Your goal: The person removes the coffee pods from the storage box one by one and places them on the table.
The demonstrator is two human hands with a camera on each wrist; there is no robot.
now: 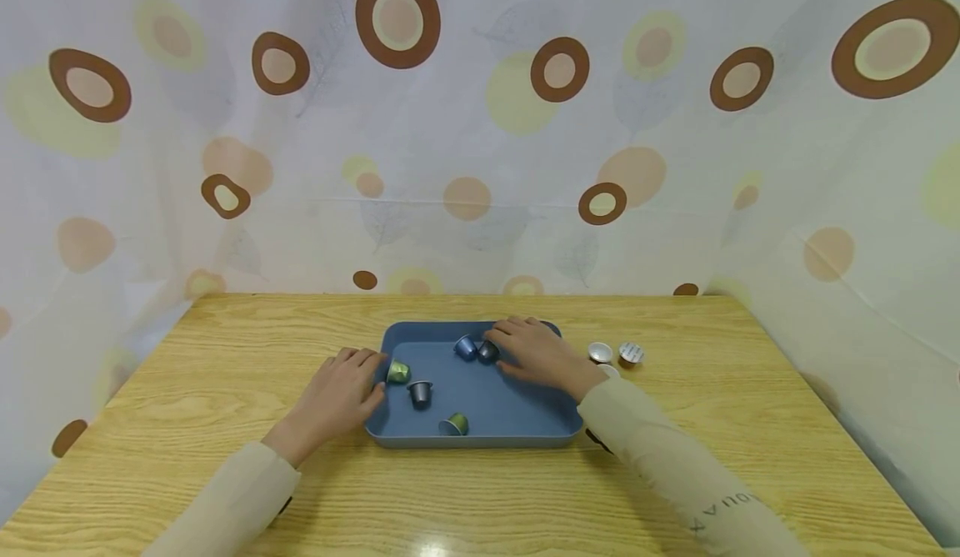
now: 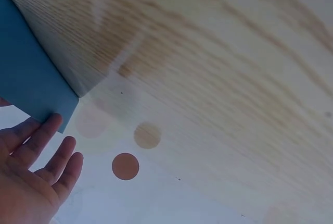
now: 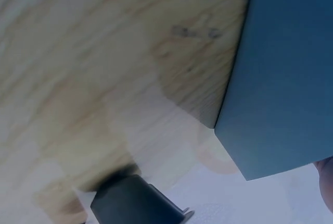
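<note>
A blue tray (image 1: 517, 411) holds several coffee capsules. At its left edge my left hand (image 1: 337, 394) touches the rim with extended fingers, beside a green capsule (image 1: 399, 372). In the left wrist view its fingers (image 2: 54, 122) meet the tray wall (image 2: 31, 62). My right hand (image 1: 540, 353) reaches over the tray's back right part, thumb and fingers apart, close to a black capsule (image 1: 488, 352); whether it touches it I cannot tell. A blue capsule (image 1: 465, 348) lies alongside. A grey capsule (image 1: 421, 394) and an olive-green capsule (image 1: 454, 425) lie nearer the front.
Right of the tray, on the wooden table (image 1: 712, 407), stand a white-topped capsule (image 1: 600, 352), a brown capsule (image 1: 631, 355) and another pale-topped one partly behind the right sleeve. A dark capsule (image 3: 135, 203) shows outside the tray in the right wrist view. Patterned cloth (image 1: 465, 123) surrounds the table.
</note>
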